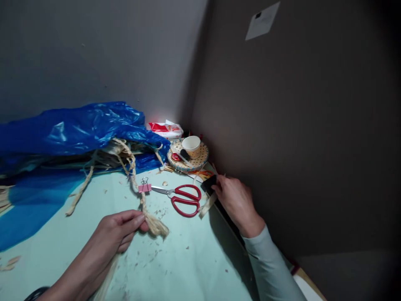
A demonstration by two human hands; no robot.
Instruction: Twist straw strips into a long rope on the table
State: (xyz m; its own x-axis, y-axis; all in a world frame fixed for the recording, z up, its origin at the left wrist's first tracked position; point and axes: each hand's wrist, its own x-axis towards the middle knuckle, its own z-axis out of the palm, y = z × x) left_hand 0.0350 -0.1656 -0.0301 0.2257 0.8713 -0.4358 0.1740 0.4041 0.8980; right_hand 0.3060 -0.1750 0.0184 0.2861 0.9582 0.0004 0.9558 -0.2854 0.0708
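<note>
My left hand (120,230) pinches a braided straw rope (150,219) near its frayed end on the pale green table (188,259). A pink binder clip (144,187) is clamped on the rope higher up. My right hand (233,200) reaches to the table's right edge, fingers closed on a flat pale straw strip (207,205) beside a black object (209,183). Red-handled scissors (184,200) lie between the two hands.
A blue plastic bag (72,129) holding straw fibres fills the back left. A round woven tray (188,159) with a white cup (191,144) sits in the corner, with a red-and-white packet (164,128) behind it. Walls close in behind and to the right.
</note>
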